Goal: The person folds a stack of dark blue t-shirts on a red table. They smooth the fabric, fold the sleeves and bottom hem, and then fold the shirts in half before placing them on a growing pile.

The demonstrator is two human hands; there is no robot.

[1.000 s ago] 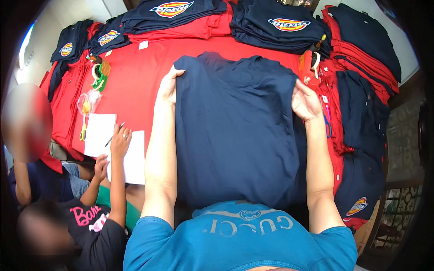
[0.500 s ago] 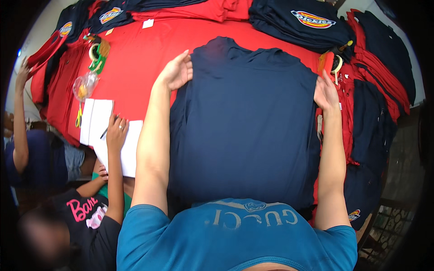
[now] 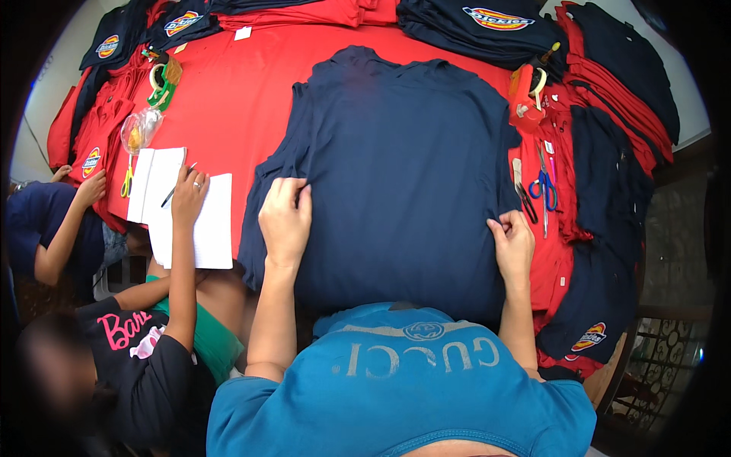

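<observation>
A dark navy shirt (image 3: 396, 183) lies spread over the red-covered table, its collar end away from me and its lower end by my chest. My left hand (image 3: 286, 217) is closed on the cloth near the left side, fingers pinching a fold. On the opposite side, my right hand (image 3: 509, 238) pinches the shirt's right edge between thumb and fingers. The shirt's lowest edge is partly hidden behind my blue top. Just past my right hand lie blue-handled scissors (image 3: 544, 190) and a dark-handled tool (image 3: 525, 199).
Two tape dispensers, green (image 3: 161, 91) and red (image 3: 525, 99), stand on the table (image 3: 228, 84). Folded navy garments (image 3: 487, 34) and red ones line its edges. At left, a seated person's hand (image 3: 190, 190) holds a pen over paper (image 3: 199, 236); another person handles a red garment (image 3: 103, 141).
Both my hands have come nearer to me, from the shirt's upper sides to its lower sides, and now grip cloth. The person at far left has lowered a red garment onto the table.
</observation>
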